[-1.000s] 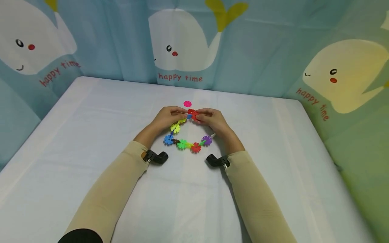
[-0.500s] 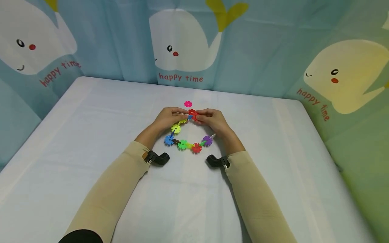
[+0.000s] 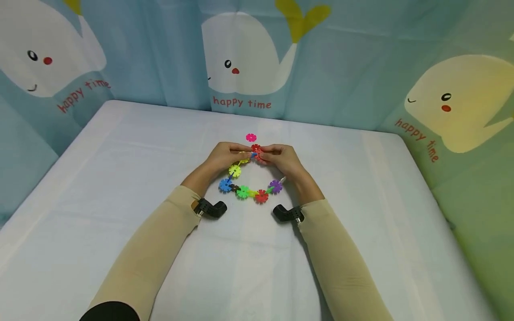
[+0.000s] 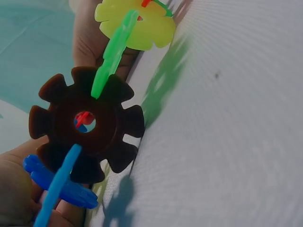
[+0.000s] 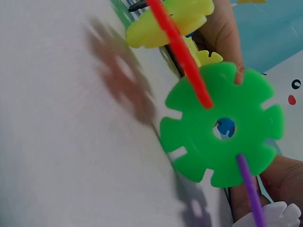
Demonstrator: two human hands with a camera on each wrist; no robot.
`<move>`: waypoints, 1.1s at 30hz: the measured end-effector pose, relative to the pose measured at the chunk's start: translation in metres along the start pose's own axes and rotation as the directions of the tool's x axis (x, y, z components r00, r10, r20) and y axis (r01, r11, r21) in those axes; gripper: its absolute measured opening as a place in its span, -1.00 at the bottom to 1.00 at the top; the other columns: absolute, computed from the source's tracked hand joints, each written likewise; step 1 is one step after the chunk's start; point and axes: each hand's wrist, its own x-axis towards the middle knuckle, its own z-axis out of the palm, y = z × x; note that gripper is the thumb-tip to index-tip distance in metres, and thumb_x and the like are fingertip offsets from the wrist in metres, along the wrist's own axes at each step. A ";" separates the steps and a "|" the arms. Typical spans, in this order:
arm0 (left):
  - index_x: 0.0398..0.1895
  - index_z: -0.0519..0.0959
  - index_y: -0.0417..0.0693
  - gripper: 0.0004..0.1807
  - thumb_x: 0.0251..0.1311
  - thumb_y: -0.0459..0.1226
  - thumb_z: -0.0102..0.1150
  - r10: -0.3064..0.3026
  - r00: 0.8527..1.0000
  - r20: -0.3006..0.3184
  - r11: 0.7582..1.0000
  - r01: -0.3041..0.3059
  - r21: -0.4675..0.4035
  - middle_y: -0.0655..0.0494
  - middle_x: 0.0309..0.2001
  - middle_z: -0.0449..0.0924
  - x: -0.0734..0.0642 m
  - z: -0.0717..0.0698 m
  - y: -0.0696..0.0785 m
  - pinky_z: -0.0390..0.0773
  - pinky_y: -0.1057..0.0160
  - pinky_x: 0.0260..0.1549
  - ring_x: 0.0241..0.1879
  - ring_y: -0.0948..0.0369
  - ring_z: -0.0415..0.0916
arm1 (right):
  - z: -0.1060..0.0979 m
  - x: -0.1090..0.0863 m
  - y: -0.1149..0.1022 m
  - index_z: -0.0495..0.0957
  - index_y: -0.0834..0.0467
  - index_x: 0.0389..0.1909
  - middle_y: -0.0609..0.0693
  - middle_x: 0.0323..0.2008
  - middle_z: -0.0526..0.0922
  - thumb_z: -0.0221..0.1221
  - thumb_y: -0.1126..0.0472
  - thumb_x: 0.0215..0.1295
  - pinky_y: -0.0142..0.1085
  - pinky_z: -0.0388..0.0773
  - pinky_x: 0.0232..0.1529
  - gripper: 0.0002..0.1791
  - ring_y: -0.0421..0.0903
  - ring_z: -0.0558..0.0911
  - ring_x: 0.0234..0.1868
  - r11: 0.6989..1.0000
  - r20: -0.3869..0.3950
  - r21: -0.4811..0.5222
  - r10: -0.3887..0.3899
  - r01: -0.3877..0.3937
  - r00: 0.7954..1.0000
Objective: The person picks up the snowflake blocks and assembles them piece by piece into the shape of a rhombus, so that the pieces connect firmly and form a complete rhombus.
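Observation:
Notched plastic flower discs are slotted edge to edge into a curved chain. My left hand [image 3: 225, 154] pinches a blue disc [image 3: 254, 154] near the chain's far end, beside a yellow disc [image 3: 244, 159]. Close against it, my right hand [image 3: 283, 158] holds a red disc [image 3: 259, 156] between thumb and fingers. Where blue and red meet is partly hidden by fingertips. The chain curves toward me through a brown disc [image 4: 57, 116] and a green disc [image 5: 260, 94] to a purple disc [image 3: 275, 186] and a white disc [image 3: 283, 180], below my right hand.
A loose pink disc [image 3: 251, 137] lies just beyond both hands, with another red disc [image 3: 255, 147] in front of it. The white cloth-covered table [image 3: 160, 129] reaches back to a whale-print curtain [image 3: 341, 80]. Black wrist cameras [image 3: 213, 208] sit at both cuffs.
Both hands stay together at the same spot, still gripping. The blue disc at the left fingertips has tilted slightly. The whole head view has shifted a little, while the pink disc stays put.

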 end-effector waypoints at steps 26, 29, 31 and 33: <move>0.15 0.62 0.03 -0.58 0.29 -0.04 0.25 0.040 0.999 -0.007 0.999 -0.040 0.012 0.04 0.14 0.63 0.001 -0.017 -0.001 0.50 0.15 0.14 0.12 0.15 0.55 | -0.014 -0.003 -0.003 0.53 0.38 0.16 0.20 -0.03 0.66 0.21 0.29 0.37 -0.41 0.66 -0.14 -0.60 -0.21 0.71 -0.27 0.999 -0.041 0.024 0.039 -0.038 0.998; 0.16 0.61 0.01 -0.58 0.29 -0.05 0.25 0.041 0.999 -0.008 0.999 -0.041 -0.020 0.03 0.13 0.63 0.001 -0.021 -0.002 0.53 0.18 0.06 0.09 0.15 0.56 | -0.015 -0.002 -0.001 0.53 0.38 0.15 0.19 -0.03 0.66 0.20 0.28 0.37 -0.41 0.66 -0.14 -0.61 -0.21 0.72 -0.27 1.000 -0.047 0.005 0.029 -0.029 0.998; 0.16 0.61 0.00 -0.59 0.30 -0.07 0.24 0.041 0.999 -0.011 0.999 -0.041 -0.033 0.02 0.14 0.63 0.000 -0.023 -0.003 0.54 0.20 0.02 0.09 0.15 0.56 | -0.014 -0.001 0.000 0.54 0.38 0.14 0.21 -0.01 0.65 0.21 0.27 0.37 -0.40 0.66 -0.14 -0.61 -0.20 0.72 -0.28 1.000 -0.050 -0.015 0.021 -0.022 0.999; 0.18 0.60 -0.02 -0.58 0.31 -0.09 0.24 0.032 0.999 -0.013 0.998 -0.033 -0.049 0.00 0.14 0.62 0.000 -0.025 -0.005 0.55 0.19 0.01 0.09 0.12 0.57 | -0.014 0.000 0.001 0.55 0.37 0.13 0.23 0.01 0.64 0.21 0.26 0.37 -0.40 0.66 -0.13 -0.62 -0.21 0.72 -0.28 0.999 -0.053 -0.042 0.015 -0.018 0.998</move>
